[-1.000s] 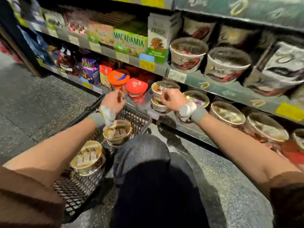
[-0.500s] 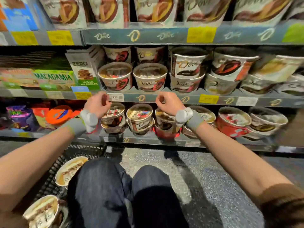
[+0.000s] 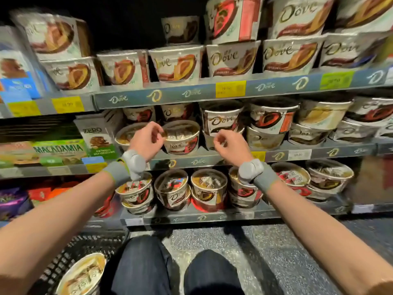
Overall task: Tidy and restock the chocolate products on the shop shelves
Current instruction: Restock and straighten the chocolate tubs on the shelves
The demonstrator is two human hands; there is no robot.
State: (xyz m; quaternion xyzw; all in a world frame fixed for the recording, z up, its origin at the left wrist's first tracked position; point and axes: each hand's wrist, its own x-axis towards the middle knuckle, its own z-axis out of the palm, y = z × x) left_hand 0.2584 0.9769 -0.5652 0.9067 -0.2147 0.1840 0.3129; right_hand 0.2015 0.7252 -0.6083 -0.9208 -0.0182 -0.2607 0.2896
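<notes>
A person crouched before the middle shelf (image 3: 212, 160) of a chocolate display raises both hands toward its stock. The left hand (image 3: 146, 138), fingers loosely curled and holding nothing, hangs just in front of a tilted Dove tub (image 3: 181, 136) at the front of that shelf, its fingertips at the tub's rim; contact cannot be made out through the blur. The right hand (image 3: 228, 143), likewise loosely curled and empty, sits to the right of that tub, in front of a stacked pair of tubs (image 3: 222, 124). Below the middle shelf, more tubs stand in double stacks on the bottom shelf (image 3: 191, 218). Lower left of it, a black wire basket (image 3: 70, 250) on the floor holds one spare tub (image 3: 81, 273).

The work appears to be at the straightening stage: the tilted tub leans forward and out of line with its neighbours. The next move likely calls for both hands to close round its sides, set it level and push it back, taking care not to knock the stacked pair beside it, before the spare tub is lifted from the basket.
</notes>
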